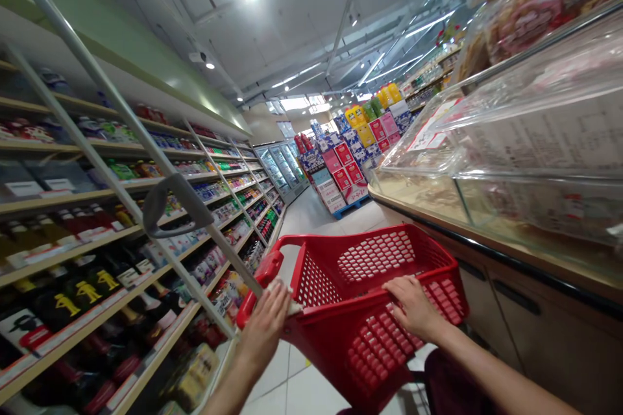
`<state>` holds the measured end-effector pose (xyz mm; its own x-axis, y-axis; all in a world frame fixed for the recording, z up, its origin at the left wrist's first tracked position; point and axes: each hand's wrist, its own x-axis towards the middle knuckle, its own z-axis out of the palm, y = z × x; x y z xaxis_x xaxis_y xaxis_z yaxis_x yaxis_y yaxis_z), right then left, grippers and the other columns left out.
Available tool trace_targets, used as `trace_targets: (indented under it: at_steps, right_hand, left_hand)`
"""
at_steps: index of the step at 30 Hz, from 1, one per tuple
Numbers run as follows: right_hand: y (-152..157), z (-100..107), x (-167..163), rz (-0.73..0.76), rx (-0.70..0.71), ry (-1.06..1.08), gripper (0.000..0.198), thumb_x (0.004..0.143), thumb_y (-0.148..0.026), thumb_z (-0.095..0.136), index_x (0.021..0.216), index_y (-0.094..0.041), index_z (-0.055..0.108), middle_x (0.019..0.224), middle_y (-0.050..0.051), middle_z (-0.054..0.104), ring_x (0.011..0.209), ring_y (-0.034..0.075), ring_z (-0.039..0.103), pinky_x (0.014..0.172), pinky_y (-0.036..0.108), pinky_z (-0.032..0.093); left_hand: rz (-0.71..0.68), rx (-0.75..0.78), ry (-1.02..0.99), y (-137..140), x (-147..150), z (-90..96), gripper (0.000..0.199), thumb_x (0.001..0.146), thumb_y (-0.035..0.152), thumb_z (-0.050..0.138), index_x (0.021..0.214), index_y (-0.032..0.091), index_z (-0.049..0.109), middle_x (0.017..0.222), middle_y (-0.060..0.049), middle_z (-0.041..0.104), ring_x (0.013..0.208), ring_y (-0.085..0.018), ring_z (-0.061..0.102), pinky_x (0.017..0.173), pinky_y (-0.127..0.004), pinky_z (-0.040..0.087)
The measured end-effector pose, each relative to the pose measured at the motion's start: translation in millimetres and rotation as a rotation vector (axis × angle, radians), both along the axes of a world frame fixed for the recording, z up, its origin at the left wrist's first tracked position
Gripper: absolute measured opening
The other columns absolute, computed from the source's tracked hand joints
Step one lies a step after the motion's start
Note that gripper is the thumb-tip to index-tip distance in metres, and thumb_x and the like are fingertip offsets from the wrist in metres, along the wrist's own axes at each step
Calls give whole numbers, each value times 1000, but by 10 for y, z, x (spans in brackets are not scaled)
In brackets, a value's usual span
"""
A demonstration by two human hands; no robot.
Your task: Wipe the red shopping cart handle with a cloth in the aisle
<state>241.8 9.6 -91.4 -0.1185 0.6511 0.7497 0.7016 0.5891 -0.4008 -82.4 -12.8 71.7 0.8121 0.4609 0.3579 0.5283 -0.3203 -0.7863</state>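
A red plastic shopping basket [374, 301] with perforated walls stands in front of me, its inside bare where it shows. From its left end a long metal pull handle with a grey grip [178, 207] slants up to the left. My left hand [270, 311] presses a whitish cloth [294, 307] onto the rim at the near left corner, beside the foot of the pull handle. Most of the cloth is hidden under the fingers. Around the near long rim, my right hand [413, 305] is closed, with its fingertips over the top edge.
Shelves [160, 227] of bottles and packets line the left side. At the right is a counter [457, 233] with clear plastic covers and bagged goods on top. Stacked boxes [345, 172] stand on a blue pallet ahead, and glass-door fridges [282, 165] are farther back.
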Motion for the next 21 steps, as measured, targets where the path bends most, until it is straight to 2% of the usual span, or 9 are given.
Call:
trace_targets:
  at_steps: [3,4,6,9,10,13,16,18,21]
  right_hand:
    - [-1,-7,-1,-18,-2,16,34,65,-13,46,97,-17,57,96,7,62,92,20,52,89,39,31]
    - [-1,-11,0,-23,-3,22,34,65,-13,46,97,-17,57,96,7,61,92,20,52,89,39,31]
    - [-1,-18,5,-17,-8,24,34,65,-12,46,97,-17,57,96,7,61,92,21,52,89,40,30]
    - [3,-22,16,8,-16,8,36,64,-11,45,98,-18,56,96,7,61,92,20,52,89,39,31]
    - [5,-21,19,12,-16,0,37,64,-11,45,98,-18,56,96,7,61,91,20,52,89,39,31]
    - [6,-15,23,-10,-20,-13,37,64,-12,45,98,-17,57,96,7,61,91,20,52,88,38,31]
    - [-2,-12,21,-32,-26,-22,36,64,-12,46,98,-17,57,97,7,61,92,20,52,89,39,31]
    - [-9,-15,22,-22,-33,-25,38,63,-12,45,99,-17,56,98,7,61,94,20,51,91,39,30]
    - [-17,-25,37,-9,-39,-26,41,62,-11,44,101,-17,55,101,8,60,96,20,51,92,41,28]
  left_hand:
    - [54,127,-199,52,41,223,52,75,4,28,124,15,42,127,-9,47,125,-21,31,103,-42,27]
    - [65,159,-245,58,64,238,51,76,5,28,124,14,42,128,-10,46,125,-22,31,102,-43,28]
    - [41,145,-253,50,111,100,47,77,6,29,121,13,46,123,-12,51,122,-23,37,100,-42,32]
    - [6,-46,-189,51,148,-285,45,78,6,28,118,16,49,118,-8,56,115,-19,45,96,-37,38]
    - [8,-91,-199,71,150,-362,43,80,8,29,116,18,50,117,-7,56,113,-19,47,94,-37,41]
    - [38,-157,-351,178,171,-325,40,82,11,31,117,20,48,117,-6,56,112,-17,48,94,-36,42]
    - [93,-118,-505,256,331,-276,45,81,7,29,121,18,45,119,-8,54,113,-19,47,96,-40,40]
    - [114,-173,-470,250,562,-469,44,80,6,29,116,21,50,112,-6,60,106,-18,53,92,-39,44]
    - [154,-147,-462,198,992,-950,40,80,7,31,113,15,52,113,-9,59,110,-22,50,92,-42,43]
